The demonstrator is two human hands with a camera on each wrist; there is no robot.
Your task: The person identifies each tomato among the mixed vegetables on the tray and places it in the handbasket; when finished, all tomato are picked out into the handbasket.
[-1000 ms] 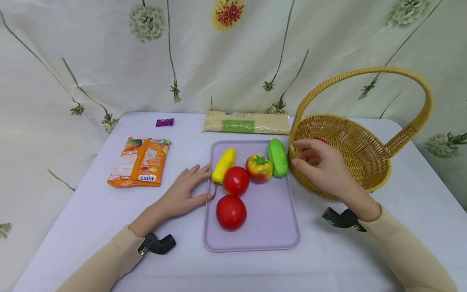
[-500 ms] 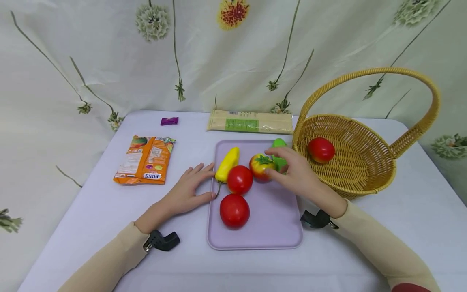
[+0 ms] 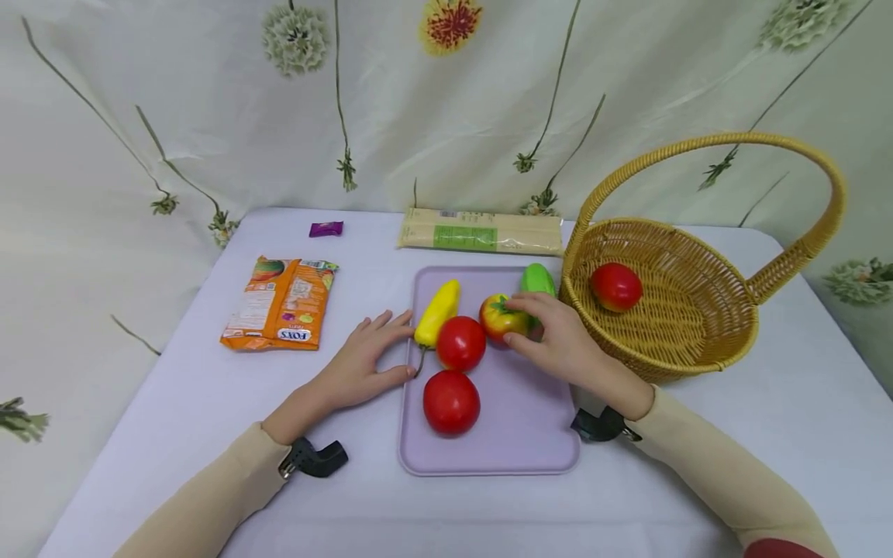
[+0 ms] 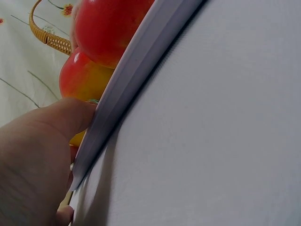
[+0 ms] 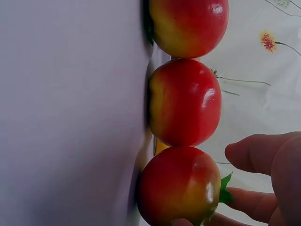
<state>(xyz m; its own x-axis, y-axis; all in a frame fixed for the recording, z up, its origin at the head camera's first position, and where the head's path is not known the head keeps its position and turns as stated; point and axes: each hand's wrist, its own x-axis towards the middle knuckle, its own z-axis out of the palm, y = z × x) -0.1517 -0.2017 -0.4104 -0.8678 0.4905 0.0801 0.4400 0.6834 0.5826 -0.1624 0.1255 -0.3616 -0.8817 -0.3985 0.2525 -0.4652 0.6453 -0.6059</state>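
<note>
My right hand (image 3: 561,337) reaches over the right side of a lilac tray (image 3: 516,434). Its fingers curve about a red-and-yellow toy tomato (image 3: 497,314) with a green leafy top; in the right wrist view the thumb (image 5: 254,153) stands apart from this tomato (image 5: 181,188), and one fingertip shows at its far side. My left hand (image 3: 366,360) lies flat, fingers spread, its tips at the tray's left rim (image 4: 120,80). Beside it on the tray are a yellow pepper (image 3: 438,314) and two red fruits (image 3: 460,343). A green cucumber (image 3: 538,280) is partly behind my right hand.
To the right stands a wicker basket (image 3: 725,341) with a tall handle, holding one red fruit (image 3: 617,287). A long beige packet (image 3: 481,232) lies behind the tray. At left are an orange snack bag (image 3: 282,304) and a small purple sweet (image 3: 325,229).
My right hand has come out of the basket, leftward to the leafy tomato on the tray. The red fruit stays in the basket. My left hand keeps its place at the rim.
</note>
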